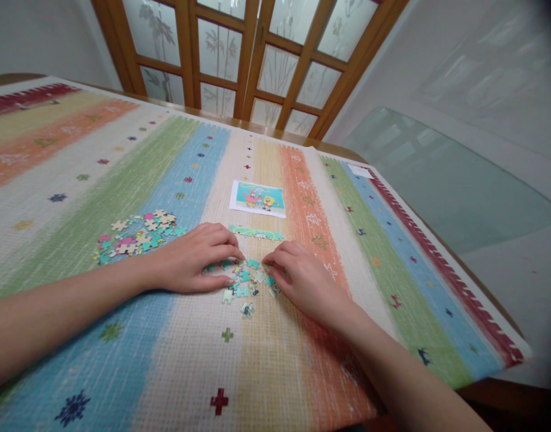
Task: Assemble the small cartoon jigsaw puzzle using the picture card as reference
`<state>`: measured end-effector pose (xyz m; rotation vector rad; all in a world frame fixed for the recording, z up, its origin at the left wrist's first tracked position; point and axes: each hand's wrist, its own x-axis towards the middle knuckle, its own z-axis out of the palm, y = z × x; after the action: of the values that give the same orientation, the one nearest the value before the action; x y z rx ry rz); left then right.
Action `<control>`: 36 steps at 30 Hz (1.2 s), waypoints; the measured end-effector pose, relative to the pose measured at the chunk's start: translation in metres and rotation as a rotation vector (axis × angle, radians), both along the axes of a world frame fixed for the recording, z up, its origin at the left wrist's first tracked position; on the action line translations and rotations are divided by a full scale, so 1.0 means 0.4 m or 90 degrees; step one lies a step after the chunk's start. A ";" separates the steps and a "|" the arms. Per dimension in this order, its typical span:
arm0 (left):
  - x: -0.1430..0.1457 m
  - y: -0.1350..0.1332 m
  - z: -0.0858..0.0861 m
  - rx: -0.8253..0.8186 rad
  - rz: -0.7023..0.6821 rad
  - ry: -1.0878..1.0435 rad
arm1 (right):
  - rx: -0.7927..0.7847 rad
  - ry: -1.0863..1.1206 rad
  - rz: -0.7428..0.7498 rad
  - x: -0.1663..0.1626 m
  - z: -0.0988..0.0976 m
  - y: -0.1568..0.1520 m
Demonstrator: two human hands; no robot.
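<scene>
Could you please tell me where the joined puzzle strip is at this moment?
In the head view, the strip lies slightly left of centre, between the picture card beyond it and the loose pieces by the left hand and right hand.

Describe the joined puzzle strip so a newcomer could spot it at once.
On the striped tablecloth, find the picture card with cartoon figures. Between that card and the loose pieces by the left hand and right hand lies the narrow teal-and-yellow strip. Unlike those pieces and the loose heap to the left, it forms one straight row.
</scene>
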<state>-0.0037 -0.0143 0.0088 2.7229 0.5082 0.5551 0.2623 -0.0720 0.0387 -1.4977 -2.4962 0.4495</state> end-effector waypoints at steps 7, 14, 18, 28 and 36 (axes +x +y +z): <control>-0.001 0.000 0.002 -0.002 -0.002 -0.002 | 0.013 -0.064 -0.030 0.030 0.006 0.012; -0.002 0.000 0.000 -0.002 0.000 -0.010 | 0.024 -0.082 0.009 0.037 0.008 0.017; -0.003 0.002 -0.003 0.003 0.002 -0.002 | 0.013 -0.057 0.022 0.038 0.007 0.019; 0.001 0.002 -0.007 0.009 0.056 0.018 | 0.014 -0.020 0.008 0.043 -0.001 0.032; -0.001 0.004 -0.006 0.017 0.036 0.024 | 0.022 0.008 0.027 0.046 -0.008 0.038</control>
<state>-0.0041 -0.0125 0.0063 2.7556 0.5929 0.5295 0.2807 -0.0569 0.0356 -1.4269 -2.5163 0.4187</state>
